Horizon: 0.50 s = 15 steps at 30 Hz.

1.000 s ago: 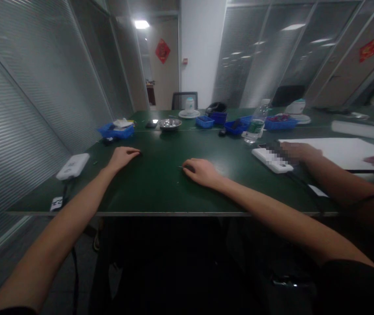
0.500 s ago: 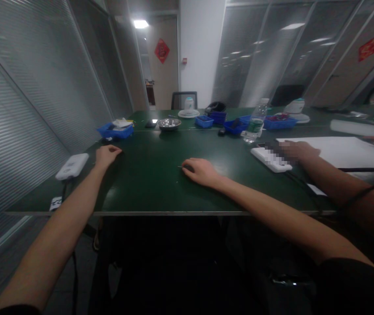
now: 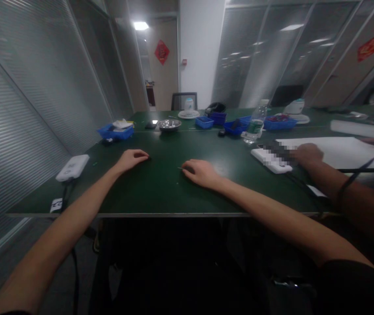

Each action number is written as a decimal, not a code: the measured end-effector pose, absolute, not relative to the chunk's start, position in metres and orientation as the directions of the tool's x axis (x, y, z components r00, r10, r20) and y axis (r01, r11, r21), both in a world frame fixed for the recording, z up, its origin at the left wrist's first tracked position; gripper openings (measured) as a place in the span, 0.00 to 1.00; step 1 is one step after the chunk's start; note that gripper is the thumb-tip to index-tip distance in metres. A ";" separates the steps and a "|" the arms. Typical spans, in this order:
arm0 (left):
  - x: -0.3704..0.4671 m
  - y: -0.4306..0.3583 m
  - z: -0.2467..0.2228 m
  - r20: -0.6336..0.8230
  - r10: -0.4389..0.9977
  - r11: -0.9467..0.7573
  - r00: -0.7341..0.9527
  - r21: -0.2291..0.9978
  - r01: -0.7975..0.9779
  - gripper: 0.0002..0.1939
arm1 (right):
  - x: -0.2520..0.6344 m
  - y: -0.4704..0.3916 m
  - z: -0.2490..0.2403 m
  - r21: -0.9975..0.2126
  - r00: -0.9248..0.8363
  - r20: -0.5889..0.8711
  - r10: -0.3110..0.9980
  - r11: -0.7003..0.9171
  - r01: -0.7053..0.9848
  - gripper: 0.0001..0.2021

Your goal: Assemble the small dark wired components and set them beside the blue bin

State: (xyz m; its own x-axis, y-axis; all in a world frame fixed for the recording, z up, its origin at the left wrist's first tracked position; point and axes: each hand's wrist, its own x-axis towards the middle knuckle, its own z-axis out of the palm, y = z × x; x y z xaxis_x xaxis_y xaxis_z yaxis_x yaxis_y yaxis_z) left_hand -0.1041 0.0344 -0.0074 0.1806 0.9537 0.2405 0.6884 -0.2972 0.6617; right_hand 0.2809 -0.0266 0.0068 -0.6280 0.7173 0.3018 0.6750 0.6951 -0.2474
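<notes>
My left hand (image 3: pixel 131 160) hovers just over or rests on the green table (image 3: pixel 154 192), thumb and fingertips pinched together. A small dark bit shows at its tips, too small to name. My right hand (image 3: pixel 201 172) lies on the table to the right, fingers curled closed. From its fingertips a thin light-coloured pin-like rod (image 3: pixel 180 168) points left toward my left hand; the rest of it is hidden in the grip. A gap of bare tabletop separates the two hands.
A white power bank (image 3: pixel 72 168) with a cable lies left; a similar white device (image 3: pixel 272 161) lies right, beside another person's hand (image 3: pixel 309 154). Behind stand a blue tray (image 3: pixel 116 132), a metal bowl (image 3: pixel 169 125), a blue basket (image 3: pixel 204 122) and a water bottle (image 3: pixel 256 122).
My left hand has moved to the right, closer to my right hand, still pinched. My right hand has stayed in place. The other person's hand has shifted slightly right.
</notes>
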 end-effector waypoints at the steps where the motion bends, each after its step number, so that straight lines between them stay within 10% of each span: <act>1: -0.089 0.029 -0.007 0.233 0.936 -0.352 0.265 0.671 0.653 0.18 | 0.281 -0.026 0.006 -0.253 -0.634 0.303 0.712 0.701 0.666 0.15; 15: -0.016 -0.012 0.001 0.266 0.732 -0.599 0.627 0.690 0.406 0.15 | 0.280 -0.028 0.005 -0.235 -0.748 0.346 0.567 0.824 0.516 0.15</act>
